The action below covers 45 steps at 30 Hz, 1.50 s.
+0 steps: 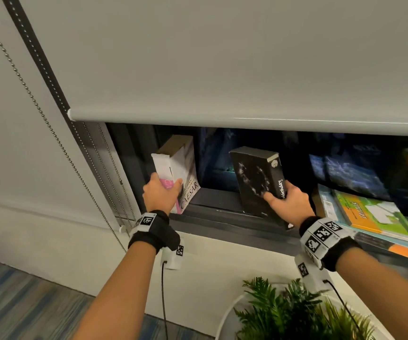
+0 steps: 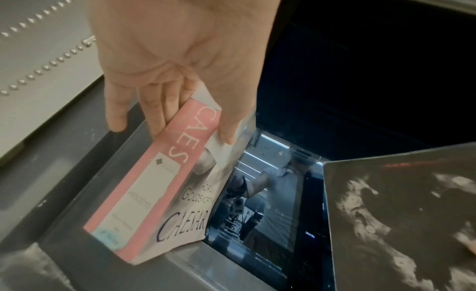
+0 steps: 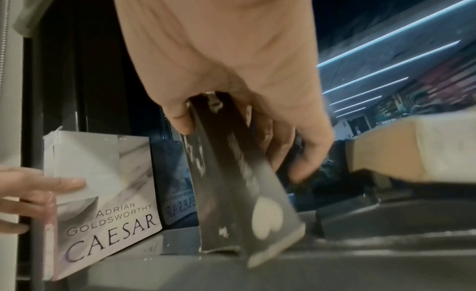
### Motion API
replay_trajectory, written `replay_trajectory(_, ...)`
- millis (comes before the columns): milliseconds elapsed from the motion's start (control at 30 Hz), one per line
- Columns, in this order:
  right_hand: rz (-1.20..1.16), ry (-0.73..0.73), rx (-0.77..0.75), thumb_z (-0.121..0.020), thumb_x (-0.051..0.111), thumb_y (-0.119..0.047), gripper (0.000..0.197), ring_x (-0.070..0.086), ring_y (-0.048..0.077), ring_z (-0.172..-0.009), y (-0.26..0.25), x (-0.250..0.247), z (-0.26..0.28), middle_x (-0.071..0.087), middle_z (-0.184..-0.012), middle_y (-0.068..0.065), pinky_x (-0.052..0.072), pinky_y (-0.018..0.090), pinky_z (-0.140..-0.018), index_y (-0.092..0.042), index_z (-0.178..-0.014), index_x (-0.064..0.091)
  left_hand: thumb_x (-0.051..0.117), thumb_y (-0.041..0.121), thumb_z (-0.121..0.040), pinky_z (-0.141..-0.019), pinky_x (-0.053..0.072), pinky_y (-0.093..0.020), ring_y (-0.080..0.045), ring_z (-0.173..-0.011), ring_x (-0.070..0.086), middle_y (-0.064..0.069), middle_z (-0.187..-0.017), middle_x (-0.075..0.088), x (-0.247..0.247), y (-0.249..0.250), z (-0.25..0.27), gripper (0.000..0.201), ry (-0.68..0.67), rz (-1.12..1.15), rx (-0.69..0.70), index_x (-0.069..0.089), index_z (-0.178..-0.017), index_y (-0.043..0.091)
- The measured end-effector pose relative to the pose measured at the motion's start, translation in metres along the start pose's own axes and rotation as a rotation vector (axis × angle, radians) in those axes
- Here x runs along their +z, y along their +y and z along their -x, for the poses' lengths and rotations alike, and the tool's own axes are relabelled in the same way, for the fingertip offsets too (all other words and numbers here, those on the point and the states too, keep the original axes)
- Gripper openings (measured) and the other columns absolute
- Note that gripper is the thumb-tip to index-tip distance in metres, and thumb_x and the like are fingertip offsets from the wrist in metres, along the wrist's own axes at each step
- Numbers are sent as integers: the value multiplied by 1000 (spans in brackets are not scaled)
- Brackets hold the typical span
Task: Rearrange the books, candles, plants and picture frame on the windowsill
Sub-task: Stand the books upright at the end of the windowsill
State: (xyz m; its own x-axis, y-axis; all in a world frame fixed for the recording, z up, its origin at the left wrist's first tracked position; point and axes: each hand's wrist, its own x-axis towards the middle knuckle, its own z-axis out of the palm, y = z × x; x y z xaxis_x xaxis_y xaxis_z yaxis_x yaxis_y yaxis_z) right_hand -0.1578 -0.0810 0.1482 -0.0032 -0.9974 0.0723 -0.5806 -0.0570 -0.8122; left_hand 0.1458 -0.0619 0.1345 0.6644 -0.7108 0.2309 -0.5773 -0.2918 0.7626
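Left hand (image 1: 161, 192) grips Caesar book (image 1: 180, 173) upright; right hand (image 1: 288, 202) grips black book (image 1: 257, 180), tilted, at 3 o'clock: stand it flush alongside on the windowsill (image 1: 212, 212).

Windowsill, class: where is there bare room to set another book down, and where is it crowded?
Bare sill lies between the Caesar book, held by the left hand, and the black book, gripped by the right hand. The right end is crowded by a stack of flat books.

two upright books (image 1: 183, 173) (image 1: 259, 180), one book stack (image 1: 374, 217), one plant (image 1: 296, 312)
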Motion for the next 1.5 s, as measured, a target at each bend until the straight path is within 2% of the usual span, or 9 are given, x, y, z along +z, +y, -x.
replay_trajectory(233,331,-56,74,-72,62,-65,53,64,30,-89,-7,-15,-4,67,-95,9,55,41,-83,-18,-96,64,72,50,-74,-89,50,-46,-34,-103,57,-14,-111,59,-9,4,0,57,-76,12,-44,53,-109,10)
replay_trajectory(500,66,-90,69,-76,74,-30,23,69,22,-65,-34,-29,1,70,-84,7,59,36,-48,-13,-89,66,65,21,-87,-97,43,-42,-30,-118,51,-13,-137,42,-26,31,10,75,100,124,284,22,-149,26)
replay_trajectory(667,-129,-120,119,-81,72,-25,23,69,21,-74,-54,-34,12,70,-92,7,59,35,-50,-11,-99,67,59,20,-92,-95,44,-42,-34,-110,55,-15,-134,40,-29,32,6,36,67,-20,387,52,-125,9)
replay_trajectory(1000,-470,-206,147,-84,68,-27,30,73,22,-80,-94,-38,22,71,-100,8,60,34,-60,-11,-109,64,61,21,-89,-100,40,-45,-36,-120,46,-17,-131,43,-35,30,-2,35,17,-58,400,56,-121,7)
replay_trajectory(1167,-586,-234,145,-88,65,-25,28,73,22,-81,-95,-31,27,74,-96,11,61,37,-66,-6,-108,63,62,30,-85,-89,45,-40,-27,-105,49,-14,-118,48,-37,41,27,30,258,-65,506,56,-106,9)
replay_trajectory(1233,-643,-256,172,-88,65,-26,29,73,21,-83,-93,-29,28,74,-96,11,61,38,-69,-5,-109,63,56,37,-91,-76,50,-37,-20,-87,58,-7,-97,59,-35,47,47,28,99,5,492,55,-102,12)
replay_trajectory(1300,-669,-280,189,-88,65,-26,31,73,21,-84,-92,-28,29,74,-95,11,61,36,-68,-4,-110,62,47,51,-93,-72,51,-34,-18,-81,62,-4,-88,63,-24,48,56,39,-265,19,310,50,-110,16)
replay_trajectory(1400,-668,-304,178,-87,66,-25,32,73,21,-85,-91,-25,31,74,-98,10,60,31,-61,-5,-112,63,49,66,-84,-89,53,-44,-19,-105,61,-3,-120,59,-7,50,65,65,-707,353,3,38,-128,20)
replay_trajectory(1500,-655,-330,171,-86,68,-22,32,72,20,-89,-84,-25,30,74,-101,8,59,30,-62,-9,-115,63,59,35,-92,-83,56,-44,-15,-112,57,0,-129,55,-3,51,69,47,-762,723,-147,37,-130,20)
